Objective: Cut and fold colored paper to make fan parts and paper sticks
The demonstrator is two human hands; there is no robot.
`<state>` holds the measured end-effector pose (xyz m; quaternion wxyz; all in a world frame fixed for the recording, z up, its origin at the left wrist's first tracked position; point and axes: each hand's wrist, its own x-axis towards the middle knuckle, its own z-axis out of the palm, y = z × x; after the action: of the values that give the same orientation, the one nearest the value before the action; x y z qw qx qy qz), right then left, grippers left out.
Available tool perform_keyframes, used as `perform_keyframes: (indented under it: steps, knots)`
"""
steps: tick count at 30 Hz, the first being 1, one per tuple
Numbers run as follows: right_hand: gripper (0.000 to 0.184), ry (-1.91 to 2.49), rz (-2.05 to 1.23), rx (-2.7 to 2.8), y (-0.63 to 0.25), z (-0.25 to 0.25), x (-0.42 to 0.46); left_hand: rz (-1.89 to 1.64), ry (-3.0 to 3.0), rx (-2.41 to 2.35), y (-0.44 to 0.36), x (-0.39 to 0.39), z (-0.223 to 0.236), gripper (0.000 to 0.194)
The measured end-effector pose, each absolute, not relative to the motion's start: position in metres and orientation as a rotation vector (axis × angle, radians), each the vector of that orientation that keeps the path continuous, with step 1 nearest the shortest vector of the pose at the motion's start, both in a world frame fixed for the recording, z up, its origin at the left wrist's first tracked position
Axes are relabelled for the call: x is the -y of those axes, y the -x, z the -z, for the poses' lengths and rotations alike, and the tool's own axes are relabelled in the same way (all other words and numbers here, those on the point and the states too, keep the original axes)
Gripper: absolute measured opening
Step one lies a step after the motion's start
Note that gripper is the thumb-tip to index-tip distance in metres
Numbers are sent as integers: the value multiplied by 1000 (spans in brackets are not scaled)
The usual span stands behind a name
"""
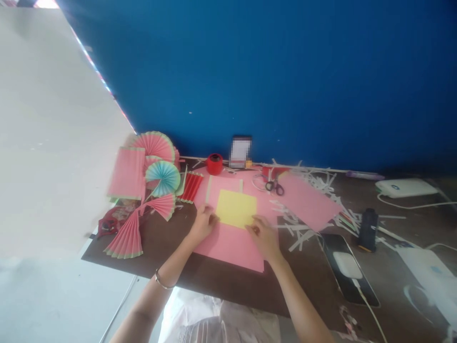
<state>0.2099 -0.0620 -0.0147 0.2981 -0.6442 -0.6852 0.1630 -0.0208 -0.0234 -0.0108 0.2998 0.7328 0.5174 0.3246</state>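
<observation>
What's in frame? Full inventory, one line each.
yellow sheet: 1, yellow, on the pink sheet, both hands at its near corners
pink sheet: 1, pink, table centre
second pink sheet: 1, pink, right of centre
paper fans: several, pink, one teal, table left
red folded paper: 1, red, beside the fans
tape roll: 1, red, by the wall
scissors: 1, dark handles, behind the pink sheets
paper strips: many, white, right of centre
phone: 1, black, right front, white charger on it
table: 1, dark brown
wall: blue, behind
left hand: on yellow sheet's left corner, bracelet on wrist
right hand: on yellow sheet's right corner
</observation>
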Motion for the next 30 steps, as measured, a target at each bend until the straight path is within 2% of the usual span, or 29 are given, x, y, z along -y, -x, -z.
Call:
perform_keyframes:
  steps: [10, 14, 25, 30]
  knots:
    - [24, 1713, -431, 1844, -210, 17, 62, -871, -2054, -1375, 19, 28, 11, 7]
    - [26, 1714, -422, 1854, -210, 15, 62, -854, -2197, -1416, 19, 33, 12, 15]
    - [29, 1736, -352, 1895, -210, 19, 63, -356, -2809, -1244, 1, 50, 21, 34]
    - [23, 1699, -324, 1916, -211, 22, 63, -289, -2892, -1199, 4, 57, 24, 46]
